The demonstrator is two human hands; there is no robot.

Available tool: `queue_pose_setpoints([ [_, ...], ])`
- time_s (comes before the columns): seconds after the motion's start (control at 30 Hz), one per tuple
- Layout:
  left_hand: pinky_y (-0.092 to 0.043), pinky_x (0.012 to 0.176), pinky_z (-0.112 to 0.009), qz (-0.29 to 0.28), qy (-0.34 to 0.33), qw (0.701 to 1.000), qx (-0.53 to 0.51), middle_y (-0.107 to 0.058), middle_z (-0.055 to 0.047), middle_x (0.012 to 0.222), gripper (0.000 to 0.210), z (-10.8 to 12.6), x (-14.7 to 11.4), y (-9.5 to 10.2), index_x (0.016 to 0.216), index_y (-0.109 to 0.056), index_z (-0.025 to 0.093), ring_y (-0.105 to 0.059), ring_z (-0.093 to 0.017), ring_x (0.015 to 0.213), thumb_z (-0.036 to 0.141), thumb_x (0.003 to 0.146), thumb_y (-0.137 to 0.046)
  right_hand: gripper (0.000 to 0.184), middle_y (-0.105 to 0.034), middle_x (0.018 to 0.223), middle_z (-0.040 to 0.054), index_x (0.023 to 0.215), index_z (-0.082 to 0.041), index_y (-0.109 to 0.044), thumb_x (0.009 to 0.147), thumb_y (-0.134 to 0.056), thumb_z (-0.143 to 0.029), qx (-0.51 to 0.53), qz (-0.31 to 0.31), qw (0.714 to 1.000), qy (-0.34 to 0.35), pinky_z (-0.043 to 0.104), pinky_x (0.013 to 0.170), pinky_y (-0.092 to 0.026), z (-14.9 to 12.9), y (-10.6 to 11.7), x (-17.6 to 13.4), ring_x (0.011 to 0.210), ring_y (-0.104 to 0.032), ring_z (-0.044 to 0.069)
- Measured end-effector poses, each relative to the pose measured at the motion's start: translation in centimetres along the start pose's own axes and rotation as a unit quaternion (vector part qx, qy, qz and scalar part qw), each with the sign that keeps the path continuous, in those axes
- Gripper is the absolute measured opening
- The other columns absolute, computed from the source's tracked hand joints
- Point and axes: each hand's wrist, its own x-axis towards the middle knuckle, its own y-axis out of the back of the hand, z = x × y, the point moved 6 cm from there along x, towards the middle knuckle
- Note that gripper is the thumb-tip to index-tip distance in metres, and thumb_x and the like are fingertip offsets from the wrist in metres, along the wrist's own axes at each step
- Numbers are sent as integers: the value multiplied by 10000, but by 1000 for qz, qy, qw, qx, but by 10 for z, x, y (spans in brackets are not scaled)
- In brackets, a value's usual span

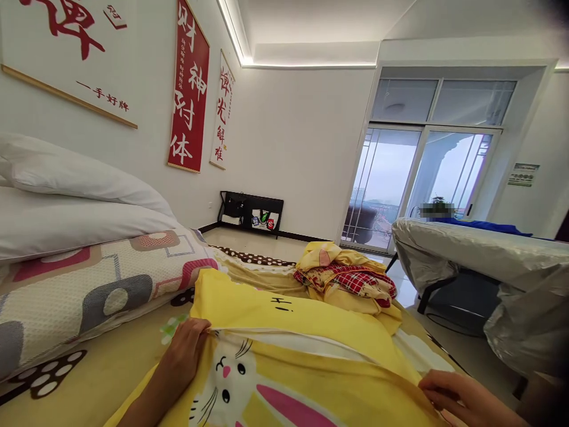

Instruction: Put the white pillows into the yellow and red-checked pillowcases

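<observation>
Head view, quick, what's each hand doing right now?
Left hand: closed, holding the yellow rabbit-print pillowcase on its left side.
Right hand: closed, fingertips gripping the same pillowcase on its right side.

The yellow pillowcase (320, 372) bears "Hi" in dark letters. On the wall, the red scroll (189, 89) reads "财神附体" downward in large white characters, with a column of smaller ones too fine to read surely. The narrow white scroll (221, 112) beside it shows "牌光解难" in red. The wide white scroll (66, 65) carries "一手好牌" beneath a big red character cut by the frame's top. The notice (523, 175) on the right wall is too small to read.
</observation>
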Motion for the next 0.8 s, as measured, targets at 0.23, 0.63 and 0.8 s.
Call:
queue_pose_setpoints([
  [0.23, -454, 935, -373, -103, 221, 965, -92, -674, -75, 1078, 378, -42, -30, -24, 1027, -628, 247, -585, -261, 1049, 474, 928, -342, 115, -685, 754, 29, 677, -254, -647, 729, -546, -274, -6, -133, 991, 2, 288, 644, -451, -41, 11, -7, 695, -595, 201],
  [0.63, -479, 647, -257, -219, 221, 948, -70, -604, -8, 645, 566, -23, 0, -34, 602, -555, 216, -567, -210, 690, 772, 688, -498, 102, -571, 762, 12, 686, -219, -418, 786, -416, -200, 92, -27, 992, 80, 265, 647, -401, -50, -76, -19, 695, -512, 152],
  [0.8, -406, 541, -249, -217, 227, 947, -67, -481, 6, 539, 621, -7, 35, -18, 512, -431, 209, -477, -171, 571, 786, 734, -381, 168, -594, 694, 19, 638, -217, -441, 785, -391, -151, -63, 4, 992, 105, 267, 620, -365, -49, -32, -11, 654, -533, 159],
])
